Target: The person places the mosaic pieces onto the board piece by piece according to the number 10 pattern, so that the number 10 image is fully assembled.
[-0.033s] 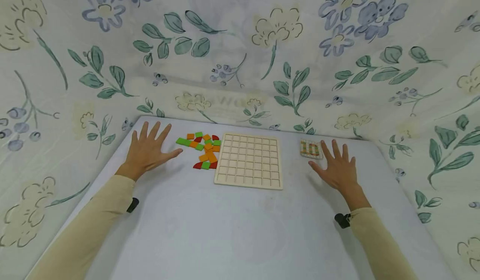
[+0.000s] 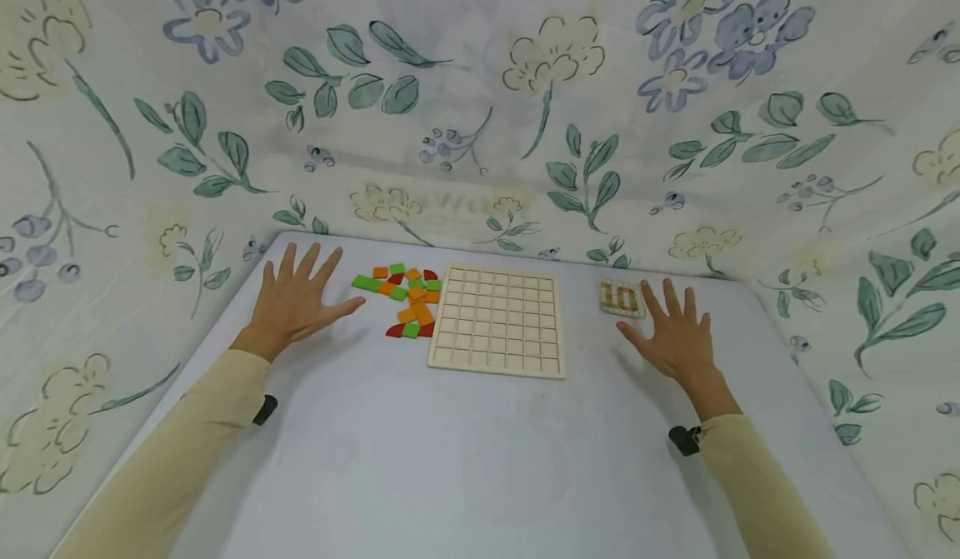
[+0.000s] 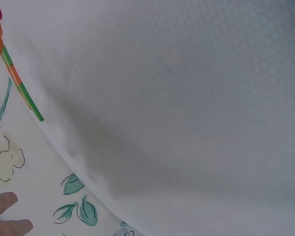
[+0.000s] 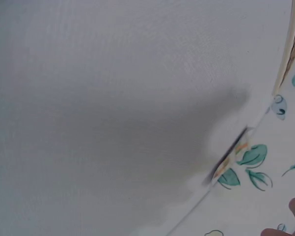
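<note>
My left hand point(image 2: 294, 301) is spread with straight fingers over the left side of the table, left of a loose heap of flat tiles. The heap mixes orange tiles point(image 2: 426, 314), green tiles point(image 2: 366, 283) and dark red rounded tiles point(image 2: 395, 331). A pale wooden grid board point(image 2: 498, 321) lies flat beside the heap, its square cells bare. On the right, my right hand point(image 2: 678, 338) is also spread and holds nothing. Its index fingertip is right at the edge of a small square card point(image 2: 622, 298) patterned in orange and green. Only fingertips point(image 3: 12, 227) show in the left wrist view.
The white tabletop point(image 2: 480, 459) stretches toward me in front of the board. Floral fabric point(image 2: 465, 126) rises behind the table and along both sides. Dark bands sit at both wrists, by the beige sleeves point(image 2: 180, 442).
</note>
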`<state>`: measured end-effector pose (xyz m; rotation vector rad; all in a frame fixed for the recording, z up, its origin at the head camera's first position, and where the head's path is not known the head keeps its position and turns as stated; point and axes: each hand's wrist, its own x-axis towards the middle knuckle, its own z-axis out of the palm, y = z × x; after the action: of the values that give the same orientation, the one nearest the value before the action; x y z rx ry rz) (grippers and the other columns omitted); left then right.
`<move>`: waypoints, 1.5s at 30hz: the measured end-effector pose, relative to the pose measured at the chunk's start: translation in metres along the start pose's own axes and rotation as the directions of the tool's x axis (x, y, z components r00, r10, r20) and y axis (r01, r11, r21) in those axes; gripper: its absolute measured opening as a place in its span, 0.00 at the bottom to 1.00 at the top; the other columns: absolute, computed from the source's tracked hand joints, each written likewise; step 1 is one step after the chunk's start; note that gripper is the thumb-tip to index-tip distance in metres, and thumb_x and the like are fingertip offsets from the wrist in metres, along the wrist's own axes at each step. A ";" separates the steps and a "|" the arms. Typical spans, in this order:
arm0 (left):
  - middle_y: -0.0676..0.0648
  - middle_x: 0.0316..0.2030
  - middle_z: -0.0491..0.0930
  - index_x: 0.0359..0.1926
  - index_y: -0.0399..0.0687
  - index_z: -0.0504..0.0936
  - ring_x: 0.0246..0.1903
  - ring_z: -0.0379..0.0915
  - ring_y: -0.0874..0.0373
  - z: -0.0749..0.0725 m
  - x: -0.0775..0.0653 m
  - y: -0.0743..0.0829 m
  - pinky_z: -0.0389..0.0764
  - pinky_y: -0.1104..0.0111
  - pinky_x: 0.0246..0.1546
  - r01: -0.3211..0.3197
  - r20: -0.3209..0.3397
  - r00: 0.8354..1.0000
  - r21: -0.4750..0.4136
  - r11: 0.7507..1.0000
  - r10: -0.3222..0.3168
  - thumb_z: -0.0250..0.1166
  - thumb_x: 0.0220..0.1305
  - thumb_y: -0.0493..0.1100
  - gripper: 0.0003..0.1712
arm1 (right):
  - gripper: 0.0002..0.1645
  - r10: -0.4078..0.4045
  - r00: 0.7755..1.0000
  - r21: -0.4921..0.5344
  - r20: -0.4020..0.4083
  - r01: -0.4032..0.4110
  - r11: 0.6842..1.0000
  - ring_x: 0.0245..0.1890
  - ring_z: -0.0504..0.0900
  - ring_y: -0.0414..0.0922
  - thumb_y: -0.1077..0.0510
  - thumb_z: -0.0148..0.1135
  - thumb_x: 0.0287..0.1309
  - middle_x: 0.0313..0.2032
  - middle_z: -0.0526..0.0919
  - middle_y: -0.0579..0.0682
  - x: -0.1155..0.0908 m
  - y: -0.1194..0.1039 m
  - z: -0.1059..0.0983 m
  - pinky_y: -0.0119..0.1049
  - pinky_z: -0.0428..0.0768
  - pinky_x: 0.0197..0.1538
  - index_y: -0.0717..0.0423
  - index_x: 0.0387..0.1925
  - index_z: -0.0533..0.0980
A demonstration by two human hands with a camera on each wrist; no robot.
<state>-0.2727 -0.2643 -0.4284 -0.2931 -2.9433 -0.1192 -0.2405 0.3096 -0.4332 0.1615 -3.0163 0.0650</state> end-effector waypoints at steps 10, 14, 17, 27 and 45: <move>0.29 0.71 0.52 0.75 0.45 0.54 0.68 0.38 0.24 -0.003 0.001 0.005 0.42 0.28 0.61 -0.004 -0.007 1.000 -0.011 1.000 0.004 0.50 0.57 0.78 0.57 | 0.56 0.020 1.000 0.015 -0.004 -0.020 1.000 0.71 0.41 0.71 0.20 0.38 0.58 0.75 0.44 0.64 -0.003 0.003 -0.007 0.77 0.49 0.59 0.47 0.77 0.46; 0.29 0.71 0.51 0.75 0.45 0.54 0.69 0.37 0.25 -0.001 0.001 0.006 0.41 0.28 0.61 -0.002 0.009 1.000 -0.021 1.000 0.002 0.51 0.56 0.78 0.57 | 0.56 0.027 1.000 0.006 0.011 -0.027 1.000 0.70 0.42 0.72 0.20 0.38 0.59 0.74 0.45 0.64 -0.008 0.005 -0.007 0.77 0.50 0.59 0.48 0.77 0.46; 0.29 0.71 0.50 0.75 0.45 0.54 0.69 0.36 0.25 0.000 0.001 0.006 0.40 0.28 0.61 -0.005 0.015 1.000 -0.016 1.000 0.005 0.50 0.56 0.79 0.58 | 0.55 0.034 0.999 -0.006 0.017 -0.034 0.999 0.70 0.42 0.73 0.20 0.37 0.59 0.74 0.46 0.65 -0.010 0.006 -0.008 0.77 0.51 0.59 0.48 0.77 0.46; 0.29 0.71 0.51 0.75 0.44 0.55 0.69 0.37 0.25 -0.004 0.000 0.000 0.41 0.28 0.60 0.016 -0.006 1.000 0.012 1.000 -0.015 0.50 0.57 0.78 0.57 | 0.55 0.026 1.000 -0.017 -0.014 -0.026 1.000 0.69 0.45 0.73 0.21 0.39 0.60 0.73 0.48 0.66 -0.006 0.010 -0.010 0.77 0.53 0.58 0.50 0.76 0.49; 0.27 0.67 0.58 0.74 0.41 0.55 0.66 0.50 0.27 -0.005 -0.001 -0.004 0.57 0.31 0.59 0.011 0.019 1.000 -0.007 1.000 -0.010 0.52 0.60 0.73 0.54 | 0.53 0.054 0.998 0.032 0.015 -0.054 0.998 0.66 0.53 0.73 0.25 0.43 0.62 0.70 0.52 0.70 -0.006 0.012 -0.010 0.75 0.59 0.56 0.55 0.75 0.51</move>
<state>-0.2717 -0.2691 -0.4240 -0.2812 -2.9639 -0.1296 -0.2349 0.3231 -0.4249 0.0835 -3.0352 0.1186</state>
